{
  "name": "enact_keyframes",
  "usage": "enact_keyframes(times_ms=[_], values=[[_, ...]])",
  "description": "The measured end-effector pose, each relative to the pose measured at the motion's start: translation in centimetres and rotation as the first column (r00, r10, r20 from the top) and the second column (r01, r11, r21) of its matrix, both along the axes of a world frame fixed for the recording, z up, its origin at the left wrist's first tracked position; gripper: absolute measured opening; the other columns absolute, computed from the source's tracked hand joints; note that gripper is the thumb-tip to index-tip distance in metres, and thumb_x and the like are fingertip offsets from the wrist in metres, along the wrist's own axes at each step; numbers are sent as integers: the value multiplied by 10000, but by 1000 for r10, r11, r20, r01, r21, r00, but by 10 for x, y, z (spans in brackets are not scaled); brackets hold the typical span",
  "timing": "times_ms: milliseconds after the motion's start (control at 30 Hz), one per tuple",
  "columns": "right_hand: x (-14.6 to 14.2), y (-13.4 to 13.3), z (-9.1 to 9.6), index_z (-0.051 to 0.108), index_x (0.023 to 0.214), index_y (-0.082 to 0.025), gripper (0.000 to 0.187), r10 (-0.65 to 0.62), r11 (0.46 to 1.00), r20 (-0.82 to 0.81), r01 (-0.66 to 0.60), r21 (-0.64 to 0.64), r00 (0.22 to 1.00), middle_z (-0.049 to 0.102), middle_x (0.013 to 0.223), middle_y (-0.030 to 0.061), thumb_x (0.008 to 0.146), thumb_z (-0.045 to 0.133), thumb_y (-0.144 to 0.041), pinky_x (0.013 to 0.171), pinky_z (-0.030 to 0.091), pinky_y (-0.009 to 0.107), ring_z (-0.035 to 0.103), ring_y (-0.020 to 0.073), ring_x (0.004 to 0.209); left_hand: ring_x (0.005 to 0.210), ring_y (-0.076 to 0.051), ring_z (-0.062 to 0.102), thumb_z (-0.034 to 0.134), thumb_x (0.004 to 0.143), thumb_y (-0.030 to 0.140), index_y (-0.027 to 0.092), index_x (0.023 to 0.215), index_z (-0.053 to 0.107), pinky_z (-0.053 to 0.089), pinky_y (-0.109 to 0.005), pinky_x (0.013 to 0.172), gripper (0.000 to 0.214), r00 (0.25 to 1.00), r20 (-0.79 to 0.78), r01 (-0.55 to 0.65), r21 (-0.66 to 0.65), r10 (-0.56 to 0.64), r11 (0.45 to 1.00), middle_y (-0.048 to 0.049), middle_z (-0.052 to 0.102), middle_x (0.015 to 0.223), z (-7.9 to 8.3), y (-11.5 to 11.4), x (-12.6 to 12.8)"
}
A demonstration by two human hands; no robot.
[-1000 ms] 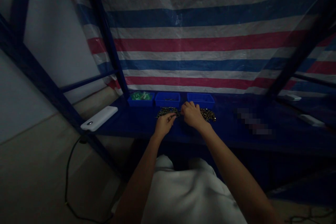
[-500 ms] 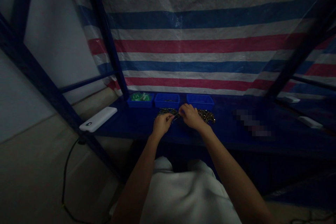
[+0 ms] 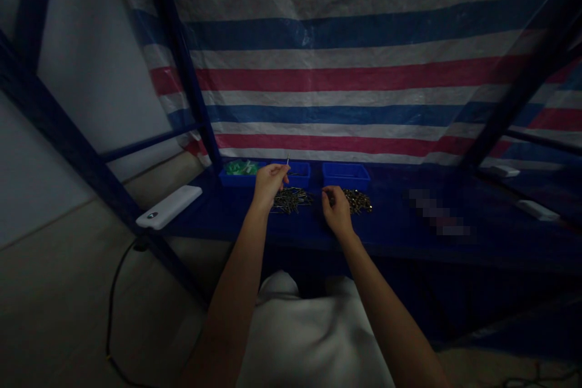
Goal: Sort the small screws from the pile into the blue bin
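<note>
My left hand (image 3: 269, 182) is raised above a pile of thin metal pins (image 3: 291, 199) on the dark blue table (image 3: 400, 224). It pinches one thin pin (image 3: 287, 161) upright, in front of the middle blue tray (image 3: 297, 171). Lower down, my right hand (image 3: 336, 210) rests with its fingers curled beside a second pile of small brassy parts (image 3: 358, 200). What its fingers hold, if anything, is too small and dark to make out.
Three blue trays stand in a row at the table's back: one with green pieces (image 3: 240, 168), the middle one, and a right one (image 3: 345, 173). A white power bank (image 3: 169, 207) lies at the left edge. Blue frame posts (image 3: 182, 66) and a striped tarp (image 3: 364, 60) enclose the space.
My hands, close together a second ago, have parted. The left one lifted up and left toward the trays with a pin. The right one dropped back slightly toward the brassy pile.
</note>
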State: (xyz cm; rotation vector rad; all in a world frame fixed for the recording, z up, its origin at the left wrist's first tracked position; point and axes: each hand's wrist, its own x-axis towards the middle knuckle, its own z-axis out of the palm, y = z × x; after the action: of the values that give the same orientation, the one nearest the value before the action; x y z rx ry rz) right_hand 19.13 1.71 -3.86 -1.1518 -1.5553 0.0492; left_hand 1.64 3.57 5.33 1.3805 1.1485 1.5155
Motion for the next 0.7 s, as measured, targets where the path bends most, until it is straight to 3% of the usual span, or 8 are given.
enact_keyframes(times_ms=[267,467,533,600,700], values=[[1,-3,0,540,905,-172,189,-8,1000,24,9,-28,1000,579,852,74,824,386,-246,731,433,318,543,181,780,346,-32,366,629,697,396,159,851,652,238,-183,356,284,985,50,155,154,-164,976,40,513,484,7,-12,-2],[0,-5,0,544,895,-167,191,0,999,40,1,-33,999,577,854,78,833,386,-254,732,435,313,543,178,777,354,-40,397,647,682,345,149,765,662,279,-186,385,213,968,-228,139,141,-105,980,34,526,472,1,-3,-8],[0,-5,-1,543,898,-168,188,1,999,44,1,-38,999,577,853,77,832,389,-254,735,435,316,543,178,773,358,-42,406,648,683,335,150,766,663,284,-187,389,203,954,-269,171,119,-133,978,30,532,480,1,-4,-13],[1,-4,-2,540,903,-173,185,3,999,46,-1,-43,999,577,856,76,832,388,-251,740,436,319,544,180,779,359,-43,406,645,690,343,155,787,656,268,-189,378,212,960,-199,223,116,-197,968,27,536,497,2,-8,-18],[2,-3,-3,538,909,-175,185,12,999,55,-9,-47,998,580,869,79,829,386,-245,747,437,323,546,185,799,349,-35,363,628,704,382,176,792,621,242,-184,370,224,956,73,268,177,-284,947,54,471,468,2,-16,-26]])
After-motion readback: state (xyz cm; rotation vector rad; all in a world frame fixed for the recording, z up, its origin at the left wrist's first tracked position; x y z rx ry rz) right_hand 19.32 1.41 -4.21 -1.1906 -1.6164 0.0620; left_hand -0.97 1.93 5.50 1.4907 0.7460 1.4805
